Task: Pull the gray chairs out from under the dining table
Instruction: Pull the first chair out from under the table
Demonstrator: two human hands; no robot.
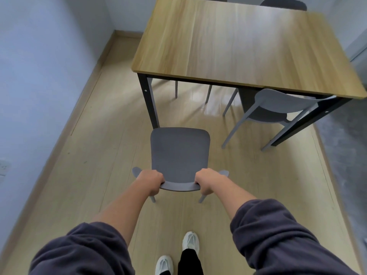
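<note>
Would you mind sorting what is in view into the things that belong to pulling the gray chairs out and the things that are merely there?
Part of the job:
- held chair, clear of the table
- left hand and right hand, gripping its backrest
- tucked chair
- two far chairs
- dining table

Merely there:
- wall socket
- gray rug

No legible text, label, brand, number or sign anywhere in view.

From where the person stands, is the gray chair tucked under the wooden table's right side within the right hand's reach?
Probably not: the right hand grips the pulled-out gray chair, and the tucked gray chair sits farther off.
</note>
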